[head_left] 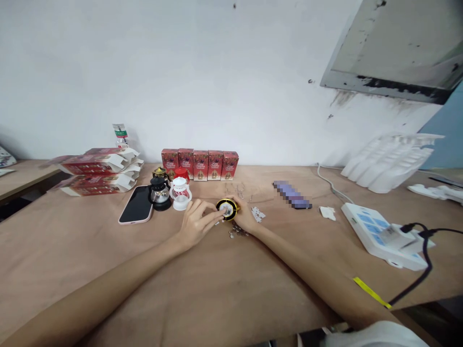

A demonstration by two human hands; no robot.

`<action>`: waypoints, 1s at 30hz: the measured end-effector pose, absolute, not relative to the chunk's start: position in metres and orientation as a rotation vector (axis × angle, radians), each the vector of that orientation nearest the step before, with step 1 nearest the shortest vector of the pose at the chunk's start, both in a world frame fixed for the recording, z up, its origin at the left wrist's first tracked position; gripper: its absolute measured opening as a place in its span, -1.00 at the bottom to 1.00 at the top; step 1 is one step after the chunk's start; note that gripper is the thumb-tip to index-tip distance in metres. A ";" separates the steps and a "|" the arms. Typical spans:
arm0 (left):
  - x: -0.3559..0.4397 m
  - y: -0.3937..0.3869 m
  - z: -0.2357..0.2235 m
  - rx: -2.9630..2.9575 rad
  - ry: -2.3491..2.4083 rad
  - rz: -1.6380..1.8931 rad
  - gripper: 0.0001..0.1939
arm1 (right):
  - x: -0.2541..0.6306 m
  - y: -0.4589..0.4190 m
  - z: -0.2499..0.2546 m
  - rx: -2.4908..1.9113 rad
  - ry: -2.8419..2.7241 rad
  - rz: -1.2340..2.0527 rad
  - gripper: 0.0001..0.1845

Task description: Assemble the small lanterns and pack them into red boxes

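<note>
My right hand point(246, 218) is closed around a small gold-and-black lantern point(229, 208), its round underside turned up toward me, with a pale recess in the middle. At that recess are the bent thumb and fingers of my left hand point(196, 222), pinched together; whatever is between them is too small to make out. Below the lantern lies a small pile of shiny round bits point(237, 230) on the table. Small white pieces point(258, 214) lie just right of my right hand. To the left stand a white lantern point(180, 193), a black lantern point(159, 193) and a red one point(182, 173).
Several red boxes point(200, 165) line the wall, and flattened cartons point(97, 168) are stacked at left. A phone point(136, 205) lies beside the lanterns. At right are a pixelated purple object point(292, 194), a power strip point(376, 233) with cables and white stacked trays point(388, 161).
</note>
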State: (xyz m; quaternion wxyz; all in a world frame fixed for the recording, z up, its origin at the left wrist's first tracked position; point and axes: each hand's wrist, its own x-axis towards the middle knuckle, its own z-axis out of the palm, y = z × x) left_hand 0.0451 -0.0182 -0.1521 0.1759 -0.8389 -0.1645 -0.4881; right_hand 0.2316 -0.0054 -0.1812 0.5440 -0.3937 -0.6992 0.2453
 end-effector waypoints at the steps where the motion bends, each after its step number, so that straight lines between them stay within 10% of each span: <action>1: 0.045 -0.019 -0.153 -2.393 -0.454 -1.366 -0.89 | 0.232 -0.005 -0.181 -0.936 -1.636 0.576 -0.65; 17: 0.074 -0.033 -0.166 -2.884 -0.890 -0.621 -0.84 | 0.230 -0.002 -0.181 -0.943 -1.514 0.594 -0.59; 30: 0.051 -0.023 -0.152 -2.488 -0.515 -1.395 -0.82 | 0.232 -0.007 -0.178 -0.974 -1.661 0.561 -0.66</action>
